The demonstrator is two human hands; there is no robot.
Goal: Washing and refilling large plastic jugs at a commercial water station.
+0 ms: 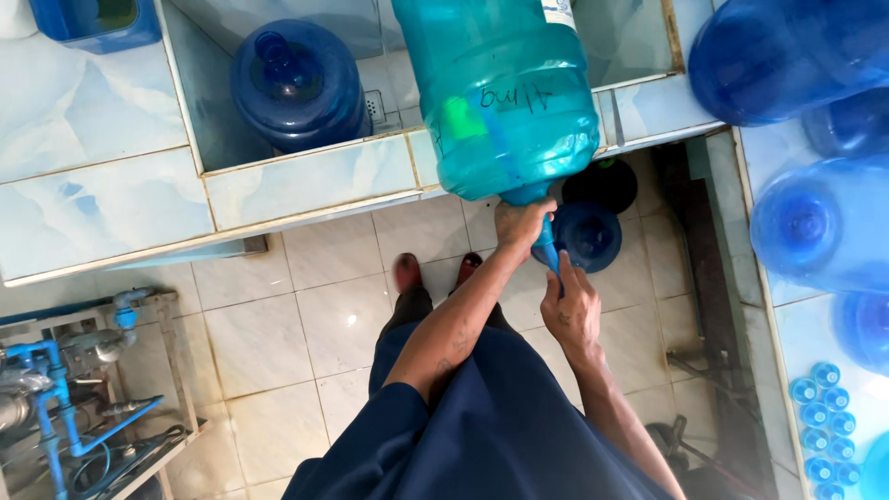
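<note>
We tilt the teal water jug (505,93) on the tiled basin ledge (306,181); left hand (520,222) clamps its neck, right hand (571,310) closes on the blue brush handle (549,245) below.

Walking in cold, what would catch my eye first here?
The big teal water jug lying tipped on the tiled ledge, neck toward the person. The left hand grips its neck while the right hand holds a blue tool at the mouth. A dark blue jug stands in the basin, more blue jugs lie at right.
</note>
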